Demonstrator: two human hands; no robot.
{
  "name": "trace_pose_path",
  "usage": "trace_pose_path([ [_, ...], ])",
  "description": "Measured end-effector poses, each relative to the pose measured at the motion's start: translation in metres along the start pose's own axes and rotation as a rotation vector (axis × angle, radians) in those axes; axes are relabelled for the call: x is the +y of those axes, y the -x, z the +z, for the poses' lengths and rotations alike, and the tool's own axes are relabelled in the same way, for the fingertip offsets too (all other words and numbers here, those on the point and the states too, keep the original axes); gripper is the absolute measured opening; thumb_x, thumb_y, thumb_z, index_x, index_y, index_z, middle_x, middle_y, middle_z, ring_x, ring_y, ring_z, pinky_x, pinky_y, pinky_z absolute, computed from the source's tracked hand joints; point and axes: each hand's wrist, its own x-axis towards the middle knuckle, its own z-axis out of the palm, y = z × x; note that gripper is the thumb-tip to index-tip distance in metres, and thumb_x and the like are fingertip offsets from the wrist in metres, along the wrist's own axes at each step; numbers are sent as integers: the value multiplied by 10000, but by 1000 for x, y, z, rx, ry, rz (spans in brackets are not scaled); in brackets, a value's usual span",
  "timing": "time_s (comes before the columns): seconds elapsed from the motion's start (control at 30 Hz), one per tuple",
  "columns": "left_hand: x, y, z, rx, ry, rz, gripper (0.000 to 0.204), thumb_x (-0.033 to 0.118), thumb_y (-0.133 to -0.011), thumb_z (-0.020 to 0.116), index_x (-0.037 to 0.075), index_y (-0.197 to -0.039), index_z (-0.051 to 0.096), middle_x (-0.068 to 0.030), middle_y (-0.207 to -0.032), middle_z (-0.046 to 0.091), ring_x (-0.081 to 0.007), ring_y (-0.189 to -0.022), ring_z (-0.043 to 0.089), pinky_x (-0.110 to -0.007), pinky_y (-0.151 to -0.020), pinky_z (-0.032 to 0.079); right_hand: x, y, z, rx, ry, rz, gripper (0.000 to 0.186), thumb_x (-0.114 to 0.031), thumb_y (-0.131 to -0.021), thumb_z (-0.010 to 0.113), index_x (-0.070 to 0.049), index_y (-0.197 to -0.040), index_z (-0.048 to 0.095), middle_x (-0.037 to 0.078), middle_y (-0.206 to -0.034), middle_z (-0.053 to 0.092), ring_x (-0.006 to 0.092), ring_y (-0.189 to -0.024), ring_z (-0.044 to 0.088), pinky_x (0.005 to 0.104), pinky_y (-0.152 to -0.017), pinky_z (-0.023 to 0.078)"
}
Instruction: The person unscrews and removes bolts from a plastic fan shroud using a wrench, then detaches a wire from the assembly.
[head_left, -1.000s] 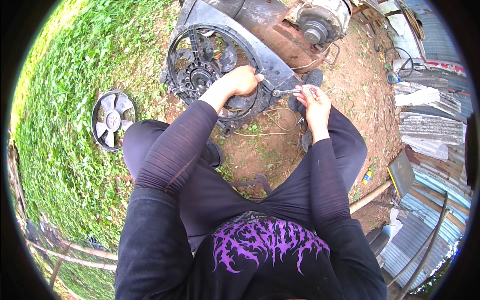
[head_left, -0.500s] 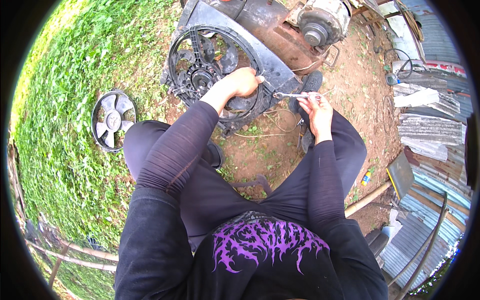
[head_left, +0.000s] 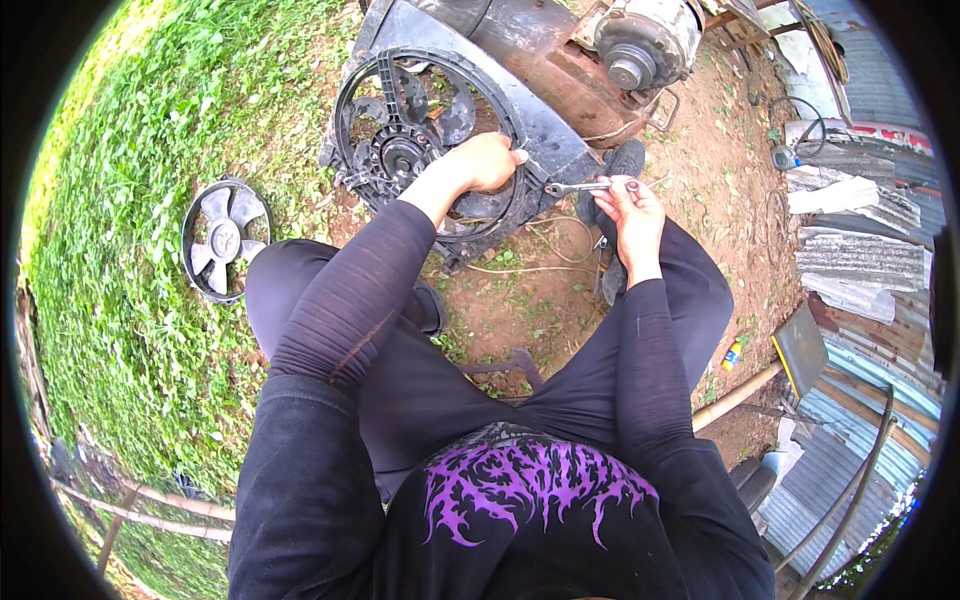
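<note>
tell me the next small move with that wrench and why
Probably swing the wrench head a little further left onto a fastener on the shroud. The right hand holds it with its head just at the shroud's edge, while the left hand braces the fan ring.

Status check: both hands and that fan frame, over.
Left hand gripping fan frame rim. Right hand holding wrench against frame edge. Loose wires beneath; nothing blocking.

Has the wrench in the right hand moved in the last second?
No. The wrench in the right hand sits at the same spot by the fan shroud corner.
</note>
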Motion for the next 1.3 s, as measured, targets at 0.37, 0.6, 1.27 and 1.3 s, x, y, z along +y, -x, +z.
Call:
trace_pose_path([
  [0.37,7,-3,-1,-35,6,-21,549,436,-1039,513,-82,-1159,648,-304,-1200,652,-418,-1201,604,-455,-1019,456,-76,-37,94,-585,1095,-610,192,-98,-904,669,46,-1021,720,128,-915,754,179,-800,722,306,-744,556],
  [0.6,-5,-4,4,17,15,-6,520,420,-1041,514,-70,-1140,653,-303,-1181,658,-428,-1185,606,-468,-1004,456,-71,-21,81,-314,515,-180,165,-65,-941,645,49,-1041,709,140,-948,757,201,-836,730,320,-756,569],
  [1.27,1,2,-1,2,-2,9,525,421,-1038,519,-76,-1144,650,-301,-1204,654,-422,-1216,595,-459,-1024,453,-3,-9,15,-11,60,2,149,-105,-1017,619,28,-1078,651,163,-1048,731,202,-863,735,293,-777,608],
  [1.3,0,1,0,11,-3,12,525,421,-1039,517,-75,-1145,649,-301,-1205,653,-422,-1218,594,-458,-1024,453,-6,-8,14,-18,78,2,150,-103,-1017,618,30,-1079,650,163,-1048,732,202,-861,735,294,-777,609],
])
